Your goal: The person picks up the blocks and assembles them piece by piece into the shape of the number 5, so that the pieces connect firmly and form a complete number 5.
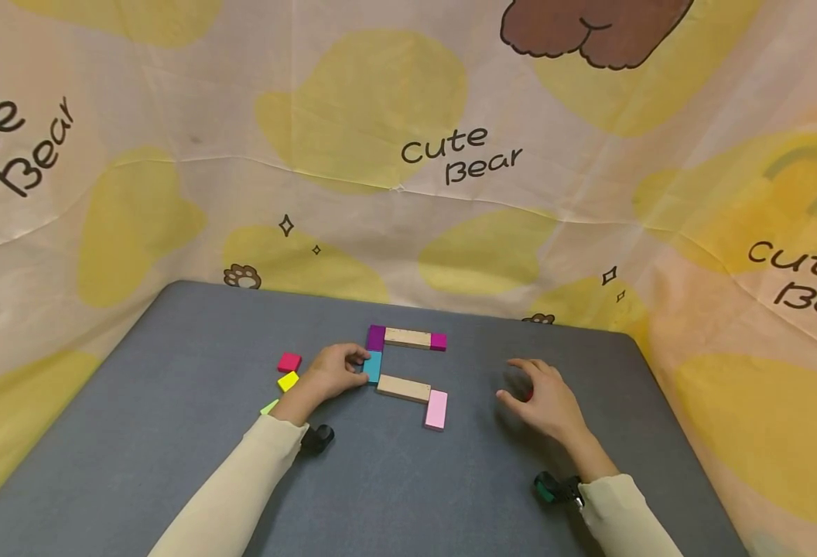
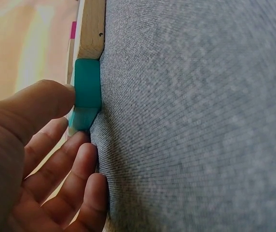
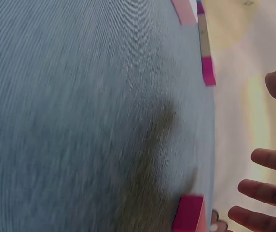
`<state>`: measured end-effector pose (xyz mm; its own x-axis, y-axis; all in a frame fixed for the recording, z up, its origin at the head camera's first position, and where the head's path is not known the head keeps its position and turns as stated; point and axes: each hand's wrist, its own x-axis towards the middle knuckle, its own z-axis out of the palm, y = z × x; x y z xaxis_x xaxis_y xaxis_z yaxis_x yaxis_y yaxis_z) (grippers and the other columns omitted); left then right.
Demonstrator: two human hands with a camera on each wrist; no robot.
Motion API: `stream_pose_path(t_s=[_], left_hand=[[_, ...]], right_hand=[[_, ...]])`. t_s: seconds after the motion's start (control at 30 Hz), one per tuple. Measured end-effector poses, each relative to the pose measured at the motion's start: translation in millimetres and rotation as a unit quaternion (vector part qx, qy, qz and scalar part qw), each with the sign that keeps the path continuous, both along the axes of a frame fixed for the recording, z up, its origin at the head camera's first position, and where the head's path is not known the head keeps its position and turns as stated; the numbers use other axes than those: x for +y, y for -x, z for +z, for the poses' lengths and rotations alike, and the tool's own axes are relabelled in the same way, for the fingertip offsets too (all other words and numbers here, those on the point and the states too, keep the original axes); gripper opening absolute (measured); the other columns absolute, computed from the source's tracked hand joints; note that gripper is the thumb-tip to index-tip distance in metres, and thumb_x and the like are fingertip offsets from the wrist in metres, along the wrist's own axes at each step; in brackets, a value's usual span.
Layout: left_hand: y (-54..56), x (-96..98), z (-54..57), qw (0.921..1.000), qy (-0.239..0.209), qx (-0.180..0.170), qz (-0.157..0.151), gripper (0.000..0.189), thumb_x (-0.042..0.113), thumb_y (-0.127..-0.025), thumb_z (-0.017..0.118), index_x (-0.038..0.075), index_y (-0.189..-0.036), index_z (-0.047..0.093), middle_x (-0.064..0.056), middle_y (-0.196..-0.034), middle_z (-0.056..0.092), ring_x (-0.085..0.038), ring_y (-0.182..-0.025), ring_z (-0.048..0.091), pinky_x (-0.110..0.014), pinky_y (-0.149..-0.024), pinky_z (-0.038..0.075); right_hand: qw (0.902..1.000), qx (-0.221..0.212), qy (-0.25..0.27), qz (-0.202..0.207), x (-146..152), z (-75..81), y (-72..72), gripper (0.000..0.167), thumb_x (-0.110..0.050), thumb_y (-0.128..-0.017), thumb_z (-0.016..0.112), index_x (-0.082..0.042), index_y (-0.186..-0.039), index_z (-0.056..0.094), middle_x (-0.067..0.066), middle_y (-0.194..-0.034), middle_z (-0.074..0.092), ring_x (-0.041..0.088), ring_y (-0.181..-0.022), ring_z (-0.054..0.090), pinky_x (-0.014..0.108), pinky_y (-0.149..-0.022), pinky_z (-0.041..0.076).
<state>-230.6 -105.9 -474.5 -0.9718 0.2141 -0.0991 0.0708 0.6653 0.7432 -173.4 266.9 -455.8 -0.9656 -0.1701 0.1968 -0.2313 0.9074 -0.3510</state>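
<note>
At the left of a block arrangement, my left hand pinches a blue block lying flat on the table. In the left wrist view, the thumb lies against its upper edge, with other fingertips around its end. The blue block sits between a purple block and a wooden block. Over on the right, my right hand hovers above the table, fingers spread and holding nothing. Beneath it lies a red block, mostly hidden by the hand in the head view.
Another wooden block runs from the purple one to a magenta block. A pink block adjoins the nearer wooden block. Left of my left hand lie red, yellow and green blocks. Printed cloth hangs behind the grey table.
</note>
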Motion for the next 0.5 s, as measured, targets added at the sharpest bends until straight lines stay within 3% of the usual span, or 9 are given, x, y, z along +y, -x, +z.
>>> stream_pose_path(t_s=[0.27,0.5], left_hand=[[0.1,-0.7,-0.4,1.0,0.002,-0.003,0.0,0.033,0.015,-0.08,0.076,0.011,-0.111,0.068,-0.006,-0.106,0.066,-0.016,-0.085,0.057,-0.035,-0.081,0.051],[-0.9,-1.3,0.9,0.9999,0.002,0.003,-0.009,0.033,0.014,-0.079,0.076,0.009,-0.111,0.068,-0.008,-0.106,0.066,-0.017,-0.084,0.057,-0.035,-0.08,0.051]], right_hand=[[0.9992,-0.032,0.005,-0.022,22.0,-8.5,1.5,0.064,-0.046,-0.083,0.068,-0.011,-0.135,0.054,0.021,-0.133,0.053,0.046,-0.12,0.047,0.06,-0.089,0.048],[0.9988,-0.038,0.001,-0.031,34.8,-16.5,3.9,0.061,-0.039,-0.083,0.068,-0.008,-0.133,0.055,0.023,-0.131,0.054,0.045,-0.113,0.05,0.051,-0.078,0.052]])
